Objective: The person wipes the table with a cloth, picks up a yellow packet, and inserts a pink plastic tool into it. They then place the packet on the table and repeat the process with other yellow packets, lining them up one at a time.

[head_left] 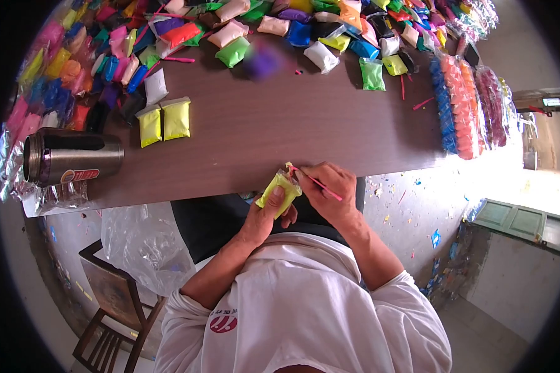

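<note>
My left hand (261, 217) is closed around a small yellow packet (272, 184), its thumb lying across the front. My right hand (331, 186) pinches a thin pink stick (327, 189) and meets the packet's upper end. Whether the stick's tip is inside the packet is hidden by my fingers. Both hands are just off the table's near edge, above my lap. On the table to the left, two similar plump yellow packets (177, 119) lie side by side.
A heap of colourful packets (233, 53) covers the table's (242, 124) far side and left end. A metal flask (84, 155) lies at the left edge. Clear sleeves of blue and orange items (463, 105) lie at the right. A wooden chair (115, 292) stands lower left.
</note>
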